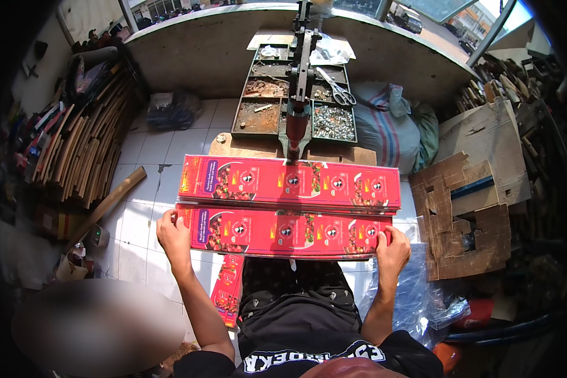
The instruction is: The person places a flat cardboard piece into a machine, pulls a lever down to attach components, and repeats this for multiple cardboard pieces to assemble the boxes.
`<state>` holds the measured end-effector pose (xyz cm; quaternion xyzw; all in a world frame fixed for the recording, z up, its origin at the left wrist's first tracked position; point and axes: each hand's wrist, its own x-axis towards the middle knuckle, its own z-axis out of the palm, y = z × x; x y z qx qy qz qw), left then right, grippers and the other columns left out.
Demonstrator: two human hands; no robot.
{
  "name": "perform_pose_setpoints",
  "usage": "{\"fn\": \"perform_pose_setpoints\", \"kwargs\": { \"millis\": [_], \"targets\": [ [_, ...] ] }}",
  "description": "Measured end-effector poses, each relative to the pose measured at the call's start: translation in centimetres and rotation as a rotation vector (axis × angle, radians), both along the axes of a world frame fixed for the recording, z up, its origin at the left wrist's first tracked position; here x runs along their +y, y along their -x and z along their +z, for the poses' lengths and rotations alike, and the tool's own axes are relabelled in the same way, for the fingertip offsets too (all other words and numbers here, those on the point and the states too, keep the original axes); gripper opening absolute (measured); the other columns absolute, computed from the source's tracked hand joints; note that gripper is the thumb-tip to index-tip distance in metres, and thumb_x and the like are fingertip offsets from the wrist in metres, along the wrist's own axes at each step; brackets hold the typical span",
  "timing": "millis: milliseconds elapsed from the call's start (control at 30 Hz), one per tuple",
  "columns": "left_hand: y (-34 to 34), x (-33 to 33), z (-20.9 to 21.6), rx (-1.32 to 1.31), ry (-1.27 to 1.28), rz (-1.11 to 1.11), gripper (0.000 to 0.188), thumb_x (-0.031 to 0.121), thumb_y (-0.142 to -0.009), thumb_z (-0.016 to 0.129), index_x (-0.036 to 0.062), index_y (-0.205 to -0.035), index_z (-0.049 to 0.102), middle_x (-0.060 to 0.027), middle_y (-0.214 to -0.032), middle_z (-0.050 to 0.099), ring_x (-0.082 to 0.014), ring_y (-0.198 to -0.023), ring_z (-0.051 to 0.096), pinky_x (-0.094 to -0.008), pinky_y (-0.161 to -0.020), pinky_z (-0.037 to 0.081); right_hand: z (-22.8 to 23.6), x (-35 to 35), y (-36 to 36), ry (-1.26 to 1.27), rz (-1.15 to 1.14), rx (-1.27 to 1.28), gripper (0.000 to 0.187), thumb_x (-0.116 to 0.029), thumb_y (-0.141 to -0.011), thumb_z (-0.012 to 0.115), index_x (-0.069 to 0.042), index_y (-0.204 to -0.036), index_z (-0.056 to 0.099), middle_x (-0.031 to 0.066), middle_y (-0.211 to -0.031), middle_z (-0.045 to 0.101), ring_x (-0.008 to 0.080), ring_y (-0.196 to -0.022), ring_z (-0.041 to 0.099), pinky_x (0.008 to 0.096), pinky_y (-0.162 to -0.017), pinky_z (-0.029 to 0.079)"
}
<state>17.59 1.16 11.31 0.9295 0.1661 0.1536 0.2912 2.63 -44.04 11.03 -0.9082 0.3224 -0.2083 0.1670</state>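
A long red printed cardboard strip (pixel 321 233), seemingly several layers thick, lies level in front of my body. At its left end my left hand (pixel 174 234) grips the edge, thumb on top. My right hand (pixel 393 248) pinches the opposite end the same way. Just beyond lies a second stack of matching red strips (pixel 264 183), its far edge under the nose of a dark upright hand press (pixel 298 120). The held strip's far edge lies against or slightly over that stack's near edge; which one I cannot tell.
Behind the press, a compartment tray (pixel 256 118) holds small metal pieces and white-handled scissors (pixel 339 91). More red strips (pixel 229 286) lie below on the left. Stacked boards (pixel 94 138) line the left; cut brown boards (pixel 422 220), a woven sack (pixel 384 126) and clear plastic (pixel 403 296) occupy the right.
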Motion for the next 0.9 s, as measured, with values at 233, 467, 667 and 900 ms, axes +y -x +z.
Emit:
{"fn": "perform_pose_setpoints", "kwargs": {
  "millis": [233,467,667,900],
  "targets": [
    [-1.4,0.7,-0.3,0.063,-0.021,0.082,0.031,0.023,-0.088,0.072,0.0022,-0.111,0.068,-0.0177,-0.087,0.068,-0.034,-0.084,0.067,-0.0453,-0.08,0.051,-0.9,-0.9,0.2,-0.027,0.013,-0.108,0.024,-0.016,-0.084,0.075,-0.006,-0.106,0.074,0.0167,-0.1,0.074,0.0326,-0.091,0.071,0.0428,-0.083,0.054],
    [-2.1,0.9,-0.2,0.106,0.025,0.152,0.041,0.037,-0.09,0.07,0.0027,-0.113,0.069,-0.0173,-0.089,0.07,-0.0346,-0.086,0.067,-0.0466,-0.081,0.051,-0.7,-1.1,0.0,-0.096,-0.094,-0.107,0.032,-0.018,-0.084,0.076,-0.009,-0.114,0.072,0.0153,-0.095,0.075,0.0265,-0.08,0.075,0.0414,-0.075,0.055],
    [-2.4,2.1,-1.6,0.064,0.041,0.094,0.043,0.036,-0.091,0.068,0.0014,-0.117,0.069,-0.0198,-0.1,0.067,-0.0373,-0.099,0.065,-0.0463,-0.089,0.05,-0.8,-1.1,-0.2,-0.094,-0.071,-0.154,0.03,-0.013,-0.084,0.075,-0.007,-0.113,0.071,0.0139,-0.099,0.074,0.0271,-0.078,0.073,0.0401,-0.072,0.056],
    [-1.2,2.1,0.3,0.001,-0.064,0.047,0.042,0.03,-0.09,0.072,-0.0016,-0.118,0.071,-0.0198,-0.099,0.069,-0.0329,-0.089,0.067,-0.0417,-0.085,0.052,-1.0,-0.9,-0.3,-0.142,-0.066,-0.22,0.03,-0.012,-0.084,0.076,-0.005,-0.112,0.071,0.0133,-0.102,0.075,0.0246,-0.077,0.073,0.0378,-0.07,0.056]
  ]
}}
